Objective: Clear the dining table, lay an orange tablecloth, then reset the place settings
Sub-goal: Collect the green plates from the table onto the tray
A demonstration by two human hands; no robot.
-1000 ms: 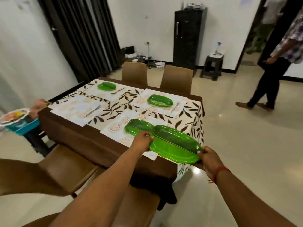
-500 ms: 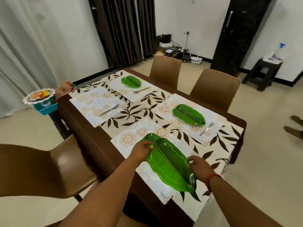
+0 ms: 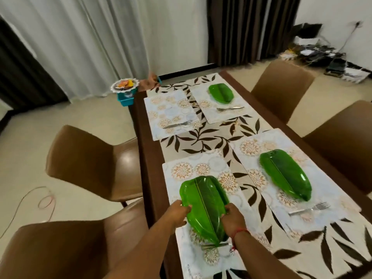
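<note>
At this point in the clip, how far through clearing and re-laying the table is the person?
Early in clearing. Done: the far-left placemat has no plate, only a fork. In hand: the left hand and right hand grip the sides of the near green leaf plate. Left: two more green plates, forks, all four mats and the leaf-print cloth remain; no orange tablecloth is visible.

I see four placemats on the table [image 3: 150, 158], two near and two far. My left hand [image 3: 175, 213] and right hand [image 3: 233, 218] flank the nearest plate [image 3: 203, 206] on the near left mat [image 3: 201, 166]. Right of it a plate [image 3: 285, 174] lies behind a fork [image 3: 310, 209]; the far right mat holds a plate [image 3: 221, 93] and fork [image 3: 230, 108], the far left mat only a fork [image 3: 177, 124].
</note>
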